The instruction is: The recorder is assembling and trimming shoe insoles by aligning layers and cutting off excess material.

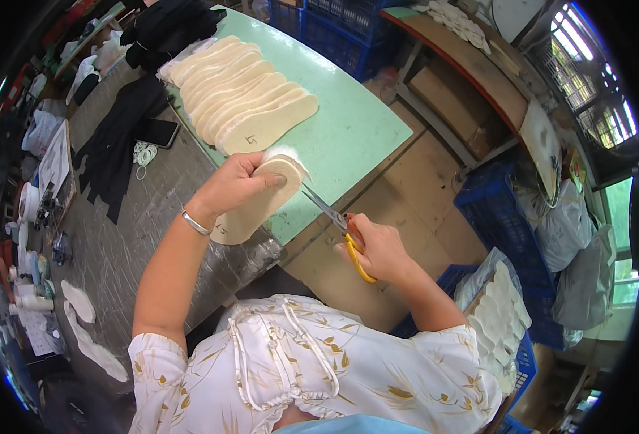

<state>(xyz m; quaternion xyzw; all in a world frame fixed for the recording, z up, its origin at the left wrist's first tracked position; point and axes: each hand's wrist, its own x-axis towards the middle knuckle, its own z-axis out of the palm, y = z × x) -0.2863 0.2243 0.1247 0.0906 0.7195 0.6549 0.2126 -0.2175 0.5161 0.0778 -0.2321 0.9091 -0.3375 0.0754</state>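
My left hand (pixel 251 181) grips a cream shoe insole (pixel 243 217), thumb on its upper face. White fluffy fibre (pixel 282 153) sticks out along the insole's far end. In my right hand (pixel 377 249) is a pair of scissors (pixel 356 253) with yellow handles. Their metal blades reach up and left, with the tips beside the insole's right edge; whether they touch it I cannot tell. Just beyond my left hand, a row of overlapping cream insoles (pixel 262 108) lies on the green tabletop (pixel 348 137).
A phone (pixel 157 132) and a coil of pale cord (pixel 144 154) lie on the dark table (pixel 153 217), near black cloth (pixel 128 137). White offcuts (pixel 95 347) are at lower left. Blue crates (pixel 493 217) stand to the right; one by my right elbow holds stacked pale pieces (pixel 496 325).
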